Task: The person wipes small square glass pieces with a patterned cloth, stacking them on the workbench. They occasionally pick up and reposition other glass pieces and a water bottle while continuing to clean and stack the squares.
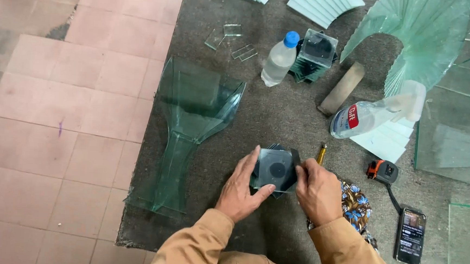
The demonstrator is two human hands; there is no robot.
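Observation:
My left hand (241, 188) and my right hand (318, 190) both grip a small stack of square glass pieces with a dark round mark (275, 168), held flat on the grey mat (234, 148). The left hand's fingers run along the stack's left edge with the thumb under its front. At the right edge, my right hand pinches the stack. Both sleeves are tan.
A stack of vase-shaped glass cut-outs (192, 124) lies to the left. Behind are a blue-capped bottle (279, 58), another square glass stack (316, 54), a stone block (342, 88), a spray bottle (375, 113), fanned glass strips (415, 34). Right: glass cutter (320, 153), tape measure (382, 171), phone (411, 236), floral cloth (355, 204), glass sheets (458, 135).

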